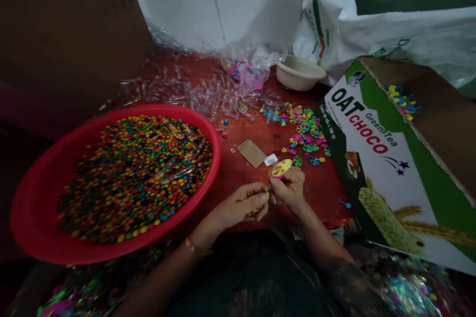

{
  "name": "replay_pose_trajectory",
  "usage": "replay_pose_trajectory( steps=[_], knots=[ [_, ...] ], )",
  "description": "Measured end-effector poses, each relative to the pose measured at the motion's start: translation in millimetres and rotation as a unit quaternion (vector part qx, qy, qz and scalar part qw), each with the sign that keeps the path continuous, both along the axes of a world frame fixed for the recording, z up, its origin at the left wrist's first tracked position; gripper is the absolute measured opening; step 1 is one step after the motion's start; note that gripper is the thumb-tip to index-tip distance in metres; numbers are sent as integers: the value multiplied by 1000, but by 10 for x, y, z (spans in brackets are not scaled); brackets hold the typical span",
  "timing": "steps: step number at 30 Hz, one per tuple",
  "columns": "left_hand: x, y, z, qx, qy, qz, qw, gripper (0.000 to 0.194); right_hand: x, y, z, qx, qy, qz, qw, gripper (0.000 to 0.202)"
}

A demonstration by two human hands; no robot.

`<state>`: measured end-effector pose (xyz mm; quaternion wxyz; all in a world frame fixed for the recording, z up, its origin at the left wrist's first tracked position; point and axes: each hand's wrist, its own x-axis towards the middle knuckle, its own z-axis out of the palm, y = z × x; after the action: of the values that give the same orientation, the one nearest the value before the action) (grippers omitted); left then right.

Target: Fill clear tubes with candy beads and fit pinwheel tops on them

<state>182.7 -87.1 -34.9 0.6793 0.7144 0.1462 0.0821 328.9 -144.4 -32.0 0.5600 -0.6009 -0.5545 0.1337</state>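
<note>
My left hand (243,204) is closed around a small clear tube with colourful candies, partly hidden by its fingers. Close against it on the right, my right hand (290,185) pinches a yellow and pink wheel-shaped toy piece (281,168), its yellow face turned up. The fingertips of both hands nearly meet over the red table (238,178). Just beyond them lie a brown cardboard piece (252,153) and a small white paper (271,159). Multicoloured wheel pieces (307,131) are spread behind my right hand.
A large red basin (213,158) of colourful candies stands at the left. Empty clear tubes (186,89) lie at the back, near a plastic bag of pink pieces (247,74) and a pale bowl (299,75). An open printed carton (386,158) rises at the right.
</note>
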Motion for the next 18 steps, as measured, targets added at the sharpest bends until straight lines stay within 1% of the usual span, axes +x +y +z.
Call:
replay_pose_trajectory(
  steps=[1,2,3,4,5,6,7,8,9,10,12,13,14,15,16,17,18],
  knots=[
    [21,-35,-34,115,34,68,990,36,-5,17,-54,-32,22,-18,999,40],
    [47,-76,-74,238,81,132,959,29,-12,38,-113,-66,48,-41,996,41],
    [76,-118,-118,349,132,180,910,26,-22,61,-173,-98,76,-62,990,41],
    [108,-157,-162,434,179,203,859,25,-33,82,-229,-126,100,-77,984,41],
    [138,-188,-203,492,217,209,817,26,-48,101,-279,-147,119,-88,978,42],
    [167,-208,-238,527,243,209,787,28,-66,114,-319,-162,131,-96,973,42],
    [189,-216,-264,545,258,204,771,29,-89,123,-348,-171,139,-102,970,42],
    [203,-214,-280,550,267,201,766,30,-115,125,-366,-176,148,-102,968,42],
    [203,-203,-288,542,272,201,769,29,-142,120,-373,-178,157,-94,967,42],
    [184,-187,-290,524,272,206,781,28,-164,106,-371,-177,163,-73,968,42],
    [63,-163,-302,456,248,220,826,25,-166,48,-350,-177,150,16,972,42],
    [-51,-165,-322,411,227,225,854,25,-131,5,-337,-181,132,63,973,44],
    [-207,-179,-358,365,204,227,880,25,-64,-47,-326,-187,107,91,972,46],
    [-404,-209,-411,322,184,226,901,26,34,-103,-319,-195,79,89,974,49],
    [-638,-253,-480,289,179,217,915,27,162,-160,-318,-208,47,54,976,52],
    [-901,-308,-561,273,179,216,920,26,309,-212,-322,-227,11,-11,974,55],
    [-1181,-370,-645,266,189,224,918,26,466,-254,-332,-251,-30,-90,963,57]
  ],
)
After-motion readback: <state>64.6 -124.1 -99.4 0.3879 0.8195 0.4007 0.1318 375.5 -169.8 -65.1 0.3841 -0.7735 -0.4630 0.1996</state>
